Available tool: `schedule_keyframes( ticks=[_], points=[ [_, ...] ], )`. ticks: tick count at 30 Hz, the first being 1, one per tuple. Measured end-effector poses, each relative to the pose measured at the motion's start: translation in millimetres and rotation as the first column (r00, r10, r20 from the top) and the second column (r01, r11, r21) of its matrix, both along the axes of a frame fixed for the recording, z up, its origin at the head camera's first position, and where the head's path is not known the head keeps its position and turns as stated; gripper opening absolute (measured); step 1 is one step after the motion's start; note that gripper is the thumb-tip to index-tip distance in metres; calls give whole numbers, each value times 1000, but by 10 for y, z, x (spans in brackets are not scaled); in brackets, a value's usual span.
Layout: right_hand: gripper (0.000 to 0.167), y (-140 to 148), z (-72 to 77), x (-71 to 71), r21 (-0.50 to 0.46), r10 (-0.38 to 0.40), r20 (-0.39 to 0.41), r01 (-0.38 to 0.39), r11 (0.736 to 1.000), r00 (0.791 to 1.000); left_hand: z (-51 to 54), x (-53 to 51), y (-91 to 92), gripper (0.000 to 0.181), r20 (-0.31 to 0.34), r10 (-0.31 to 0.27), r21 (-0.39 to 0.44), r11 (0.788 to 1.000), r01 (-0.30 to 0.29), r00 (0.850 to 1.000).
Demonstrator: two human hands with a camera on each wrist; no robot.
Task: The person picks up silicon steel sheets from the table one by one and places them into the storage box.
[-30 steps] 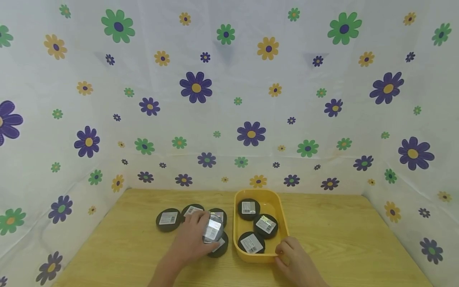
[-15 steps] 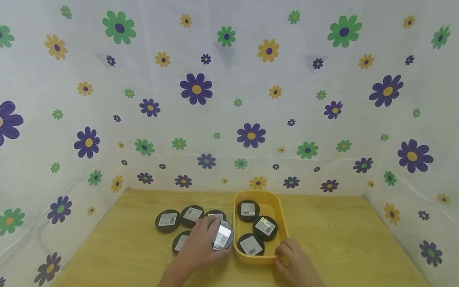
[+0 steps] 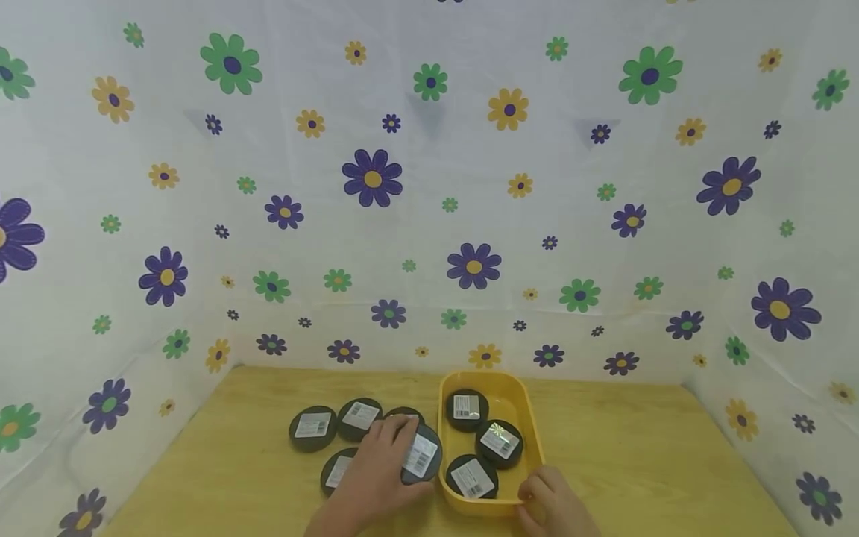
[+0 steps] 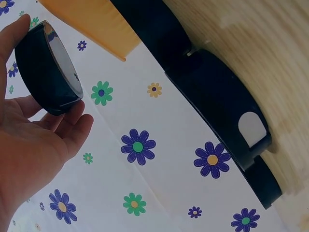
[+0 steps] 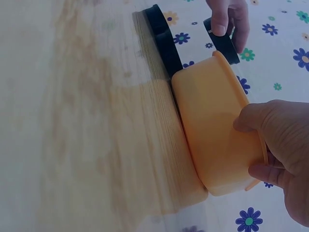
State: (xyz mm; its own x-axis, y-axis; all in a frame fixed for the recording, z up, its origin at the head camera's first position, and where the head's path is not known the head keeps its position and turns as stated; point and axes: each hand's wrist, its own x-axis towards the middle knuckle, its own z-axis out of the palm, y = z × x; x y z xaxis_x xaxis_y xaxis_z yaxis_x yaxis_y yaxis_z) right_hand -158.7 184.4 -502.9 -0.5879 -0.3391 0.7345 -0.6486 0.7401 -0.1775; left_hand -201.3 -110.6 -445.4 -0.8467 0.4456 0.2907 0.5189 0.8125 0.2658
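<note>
My left hand [image 3: 379, 477] grips a round black tin [image 3: 421, 453] with a white label, tilted, just left of the yellow tray [image 3: 486, 509]. In the left wrist view the tin [image 4: 41, 70] is held up between thumb and fingers of the left hand [image 4: 36, 154]. Three labelled black tins, one of them at the back [image 3: 467, 409], lie inside the tray. My right hand [image 3: 557, 503] pinches the tray's near right corner; the right wrist view shows its thumb and fingers on the tray's [image 5: 217, 130] rim.
Several more black tins lie on the wooden table [image 3: 617, 455] left of the tray, one at the far left [image 3: 312, 428] and one partly behind my left hand [image 3: 335, 471]. A white flowered cloth [image 3: 322, 246] stands around the table's back and sides.
My left hand has moved right with the tin, from above the loose tins to beside the tray's left wall. The right hand keeps its hold on the corner. The head view has tipped slightly upward.
</note>
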Motion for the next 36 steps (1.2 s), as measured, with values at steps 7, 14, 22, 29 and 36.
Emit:
schedule_keyframes(
  ticks=[7,14,22,29,36],
  points=[
    [45,52,-33,57,17,-17,-39,18,1000,999,10,41,109,89,-36,-42,-8,999,42,998],
    [43,53,19,93,14,-59,-26,59,998,998,24,67,216,89,-60,-86,-34,996,84,994],
    [36,2,116,71,35,-119,59,117,993,991,-61,18,282,91,-139,-96,-29,995,93,986],
    [35,11,63,80,35,-109,80,107,994,991,-101,44,386,88,-129,-118,1,993,119,985],
    [33,-7,37,111,48,-97,124,92,995,988,-127,94,456,88,-107,-129,30,991,133,986]
  ],
)
